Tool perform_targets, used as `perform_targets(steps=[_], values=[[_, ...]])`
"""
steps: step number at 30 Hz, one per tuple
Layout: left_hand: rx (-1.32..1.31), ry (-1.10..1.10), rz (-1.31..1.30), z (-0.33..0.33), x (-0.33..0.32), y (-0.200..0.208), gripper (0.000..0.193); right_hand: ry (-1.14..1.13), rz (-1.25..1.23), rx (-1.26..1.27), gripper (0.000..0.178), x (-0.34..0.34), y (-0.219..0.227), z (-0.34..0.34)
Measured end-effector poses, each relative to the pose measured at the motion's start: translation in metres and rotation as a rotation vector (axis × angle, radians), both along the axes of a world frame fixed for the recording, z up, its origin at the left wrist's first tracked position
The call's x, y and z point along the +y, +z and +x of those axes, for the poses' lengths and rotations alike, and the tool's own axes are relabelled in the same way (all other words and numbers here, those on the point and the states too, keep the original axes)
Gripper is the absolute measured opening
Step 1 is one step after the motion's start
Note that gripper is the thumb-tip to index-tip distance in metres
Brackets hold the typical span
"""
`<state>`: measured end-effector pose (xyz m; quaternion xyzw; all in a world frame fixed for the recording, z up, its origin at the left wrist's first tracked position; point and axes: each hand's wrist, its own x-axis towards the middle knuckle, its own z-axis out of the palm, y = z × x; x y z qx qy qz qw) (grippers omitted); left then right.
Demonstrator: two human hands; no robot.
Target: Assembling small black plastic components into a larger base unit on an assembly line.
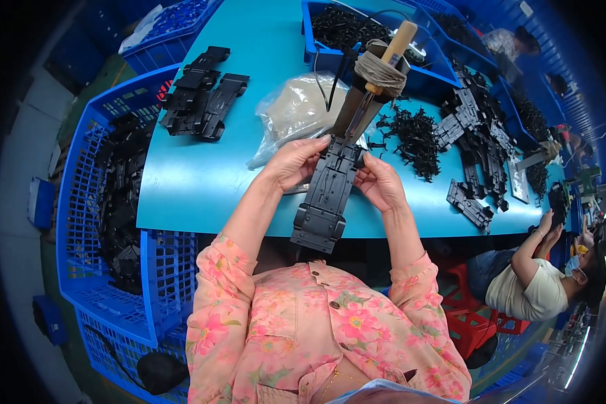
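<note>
Between my two hands is a long black plastic chassis part (326, 192), its far end against an upright fixture and its near end reaching over the table's front edge. My left hand (296, 161) grips its far left side, fingers closed round the edge. On the opposite side my right hand (380, 183) pinches the right edge near the same end. Just beyond the part stands the fixture (353, 111), bound with cloth strips, with a wooden-handled tool (398, 47) resting in it. A pile of small black plastic pieces (414, 141) lies to the right of the fixture.
Several black chassis parts (205, 94) lie at the table's left, more (475, 128) at the right. A clear plastic bag (296, 101) sits behind my left hand. A blue crate (81, 195) of black parts stands left; a blue bin (310, 34) is behind. A co-worker (532, 276) sits at right.
</note>
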<state>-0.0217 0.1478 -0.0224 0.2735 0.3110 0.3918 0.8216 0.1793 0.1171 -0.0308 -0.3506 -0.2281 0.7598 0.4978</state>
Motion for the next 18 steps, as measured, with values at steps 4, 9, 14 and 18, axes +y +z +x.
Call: perform_targets(steps=[4, 9, 14, 18], values=[[0.016, -0.010, 0.004, -0.007, 0.002, -0.001, 0.019, 0.033, 0.023, 0.032, 0.014, 0.000, 0.000, -0.004], [0.010, 0.029, 0.007, -0.016, 0.006, -0.007, 0.020, 0.041, 0.048, 0.024, 0.015, -0.001, 0.009, -0.013], [0.039, 0.059, -0.013, -0.016, 0.005, 0.007, 0.018, 0.042, 0.089, 0.015, 0.016, -0.003, 0.019, -0.019], [0.021, 0.034, 0.011, -0.018, 0.004, 0.017, 0.020, 0.040, 0.098, 0.030, 0.016, -0.002, 0.015, -0.019]])
